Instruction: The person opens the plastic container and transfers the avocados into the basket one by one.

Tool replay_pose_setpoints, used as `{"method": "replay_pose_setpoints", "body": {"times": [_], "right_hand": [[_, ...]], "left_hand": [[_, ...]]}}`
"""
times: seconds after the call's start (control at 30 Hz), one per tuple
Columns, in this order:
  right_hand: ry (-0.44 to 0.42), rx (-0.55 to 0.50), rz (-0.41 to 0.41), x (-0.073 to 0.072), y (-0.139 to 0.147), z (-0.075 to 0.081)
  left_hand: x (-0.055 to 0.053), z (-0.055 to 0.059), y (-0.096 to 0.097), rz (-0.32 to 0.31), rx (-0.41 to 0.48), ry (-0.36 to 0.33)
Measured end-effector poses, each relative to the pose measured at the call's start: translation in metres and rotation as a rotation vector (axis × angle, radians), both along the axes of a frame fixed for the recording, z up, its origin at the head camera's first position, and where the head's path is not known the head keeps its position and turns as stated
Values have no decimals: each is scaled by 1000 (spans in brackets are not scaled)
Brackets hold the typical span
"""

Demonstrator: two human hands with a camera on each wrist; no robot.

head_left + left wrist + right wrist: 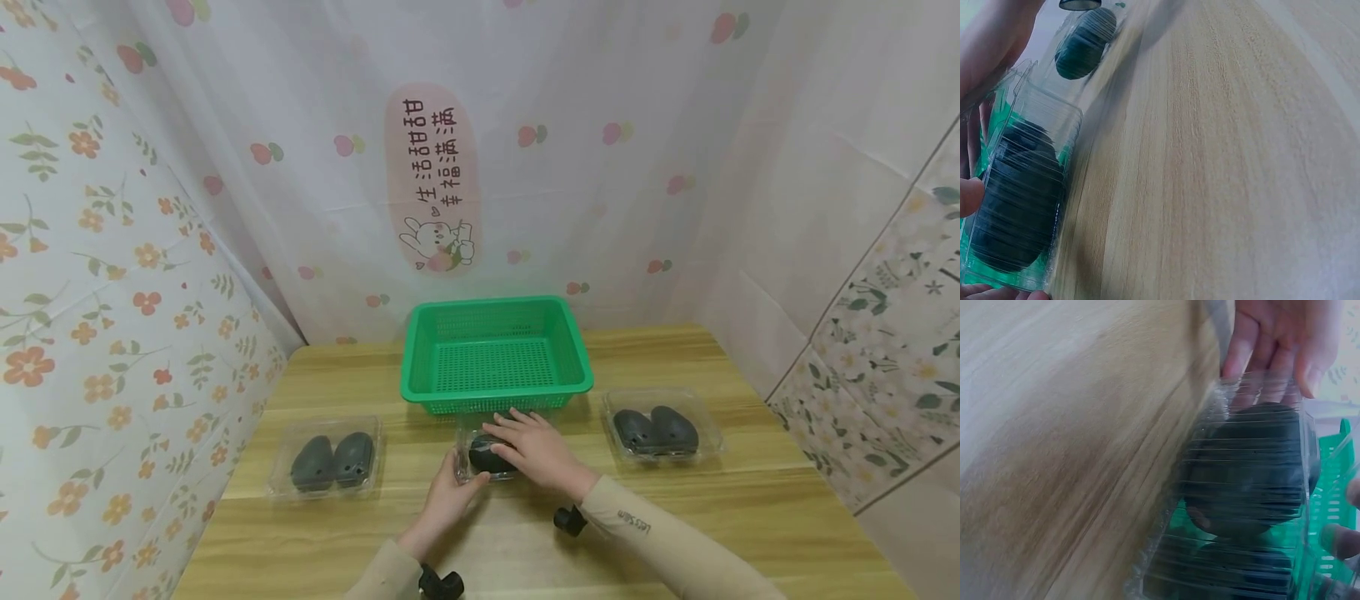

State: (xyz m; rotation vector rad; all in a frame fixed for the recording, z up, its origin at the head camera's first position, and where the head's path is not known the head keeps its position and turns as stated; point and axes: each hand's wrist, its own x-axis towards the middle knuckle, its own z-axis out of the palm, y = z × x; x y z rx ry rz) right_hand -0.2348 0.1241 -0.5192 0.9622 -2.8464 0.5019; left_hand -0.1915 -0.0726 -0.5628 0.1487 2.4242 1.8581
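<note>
A clear plastic clamshell box point(468, 435) stands on the table in front of me, with dark green, oval, avocado-like fruits point(1250, 469) inside. My left hand point(450, 498) grips its left end, thumb towards me. Over the top lies my right hand point(542, 452), its fingers stretched out across the lid and partly hiding the fruit. Through the ribbed plastic wall, the left wrist view shows a dark fruit point(1019, 200). Whether the lid is fully closed, I cannot tell.
Behind the box stands a green plastic basket point(495, 387) with no contents showing. Similar clear boxes, each with two dark fruits, lie at the left point(281, 483) and right point(708, 421). Patterned curtains point(637, 208) border the wooden table point(765, 517).
</note>
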Motion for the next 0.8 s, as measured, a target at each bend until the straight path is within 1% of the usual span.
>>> {"method": "replay_pose_setpoints", "body": {"times": [0.17, 0.23, 0.33, 0.5, 0.67, 0.8], "right_hand": [[2, -9, -7, 0, 1, 3], [1, -7, -8, 0, 1, 4], [-14, -22, -12, 0, 1, 7], [-22, -51, -19, -5, -2, 14], [-34, -4, -1, -5, -3, 20], [-43, 5, 14, -4, -3, 23]], "left_hand": [[2, 3, 1, 0, 5, 17], [2, 4, 2, 3, 7, 13], [2, 3, 3, 3, 4, 28], [1, 0, 5, 13, 3, 54], [1, -1, 5, 23, -12, 48], [1, 1, 3, 29, -19, 30]]}}
